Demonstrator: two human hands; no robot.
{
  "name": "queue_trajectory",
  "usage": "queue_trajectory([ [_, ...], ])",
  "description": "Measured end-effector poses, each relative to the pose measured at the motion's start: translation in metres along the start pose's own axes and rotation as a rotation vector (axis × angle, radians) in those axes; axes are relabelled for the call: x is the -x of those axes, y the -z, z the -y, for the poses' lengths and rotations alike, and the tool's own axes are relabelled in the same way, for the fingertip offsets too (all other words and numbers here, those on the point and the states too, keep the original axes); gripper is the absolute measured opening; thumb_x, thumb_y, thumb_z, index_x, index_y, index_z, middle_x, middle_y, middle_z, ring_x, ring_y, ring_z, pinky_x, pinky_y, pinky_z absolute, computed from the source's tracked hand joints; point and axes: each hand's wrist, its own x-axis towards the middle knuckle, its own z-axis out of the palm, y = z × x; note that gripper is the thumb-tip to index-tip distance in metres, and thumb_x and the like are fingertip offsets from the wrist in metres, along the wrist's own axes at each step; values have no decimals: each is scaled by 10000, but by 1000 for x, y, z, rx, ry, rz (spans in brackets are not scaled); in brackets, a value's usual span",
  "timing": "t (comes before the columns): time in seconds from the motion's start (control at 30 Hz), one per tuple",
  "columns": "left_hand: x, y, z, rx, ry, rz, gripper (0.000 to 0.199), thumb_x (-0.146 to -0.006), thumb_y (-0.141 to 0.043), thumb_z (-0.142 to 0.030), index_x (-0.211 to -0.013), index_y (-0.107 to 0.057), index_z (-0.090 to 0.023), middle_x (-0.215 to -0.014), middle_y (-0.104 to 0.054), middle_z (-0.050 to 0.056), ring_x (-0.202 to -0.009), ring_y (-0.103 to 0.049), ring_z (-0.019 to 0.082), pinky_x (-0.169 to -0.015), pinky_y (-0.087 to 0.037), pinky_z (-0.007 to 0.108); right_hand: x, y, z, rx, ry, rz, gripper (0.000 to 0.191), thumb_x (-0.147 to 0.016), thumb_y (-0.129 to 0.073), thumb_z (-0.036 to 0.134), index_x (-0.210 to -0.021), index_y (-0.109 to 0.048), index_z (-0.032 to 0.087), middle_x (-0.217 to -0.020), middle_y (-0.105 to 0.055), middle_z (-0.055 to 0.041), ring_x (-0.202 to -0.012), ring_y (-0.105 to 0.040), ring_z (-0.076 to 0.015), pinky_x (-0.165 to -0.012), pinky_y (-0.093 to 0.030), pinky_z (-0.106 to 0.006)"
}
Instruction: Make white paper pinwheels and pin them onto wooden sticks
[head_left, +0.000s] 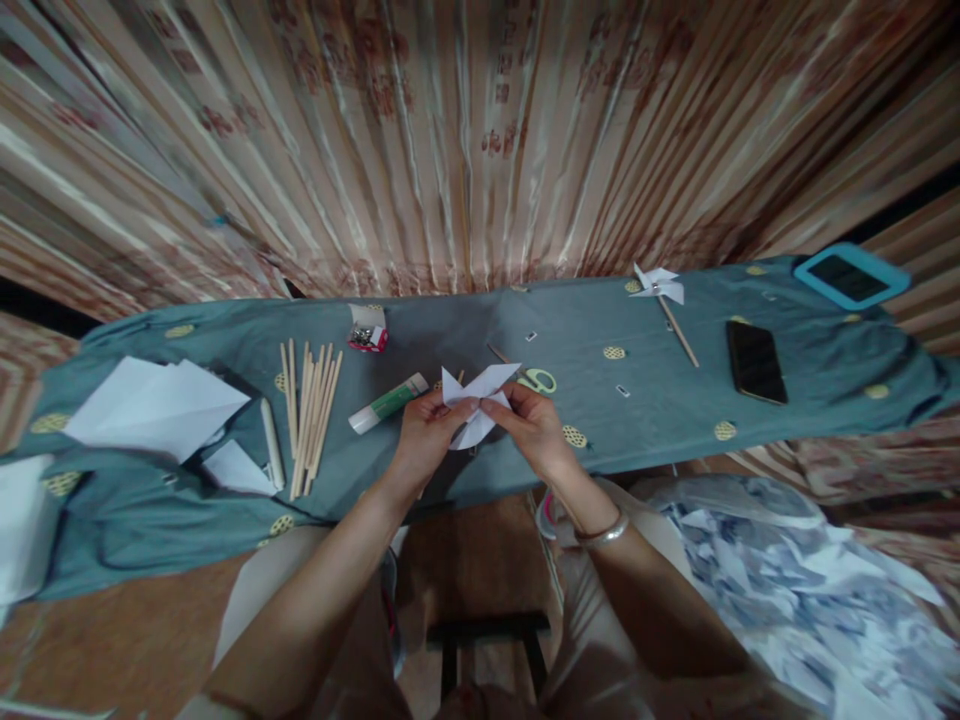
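Between my two hands is a white paper pinwheel [474, 432], its blades folded toward the middle. My left hand [429, 432] pinches it from the left, thumb at the centre. From the right, my right hand [534, 428] grips it with thumb and fingers, also near the centre. Just behind my right hand lie scissors [538, 380] with pale green handles, partly covered by the paper. A green and white glue stick [388, 403] rests left of my left hand. Part of a wooden stick shows beneath the pinwheel, mostly hidden.
On the cloth-covered table [465, 330] lie wooden sticks [311, 415], an open box of pins [367, 330], white paper sheets [157, 405] and a white pen-like tool [271, 443]. A finished pinwheel [660, 286], a phone [756, 362] and a blue-framed tablet [851, 276] are right. Paper scraps fill a bag [795, 590].
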Motion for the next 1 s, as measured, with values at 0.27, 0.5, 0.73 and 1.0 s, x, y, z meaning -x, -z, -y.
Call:
queue_trajectory([
  [0.27,1,2,1,6,14,35,316,-461,-881,-258,-726,-754,-142,-693,-740,17,-600,-632,141,-649,-509,266,4,2,2,-24,-9,23,266,-634,-825,442,-698,-677,230,-666,-651,26,-634,-545,-133,-656,-444,-280],
  [0.5,1,2,6,-28,-16,32,280,-504,-845,-250,-746,-759,-139,-696,-739,13,-610,-634,145,-658,-515,273,4,4,-2,24,21,19,256,-670,-789,432,-755,-689,212,-690,-672,16,-630,-563,-136,-639,-449,-276],
  [0.73,-2,4,13,-72,-65,38,260,-536,-838,-260,-749,-764,-131,-680,-730,15,-615,-631,144,-661,-501,265,3,7,-6,36,17,-1,219,-675,-772,390,-755,-687,205,-707,-703,7,-652,-607,-150,-668,-484,-286],
  [1.0,-4,2,11,-124,-55,49,287,-531,-856,-289,-755,-778,-127,-697,-740,29,-625,-631,153,-669,-501,279,1,11,-8,64,13,-52,235,-647,-778,398,-713,-673,199,-670,-693,22,-627,-598,-140,-659,-481,-281],
])
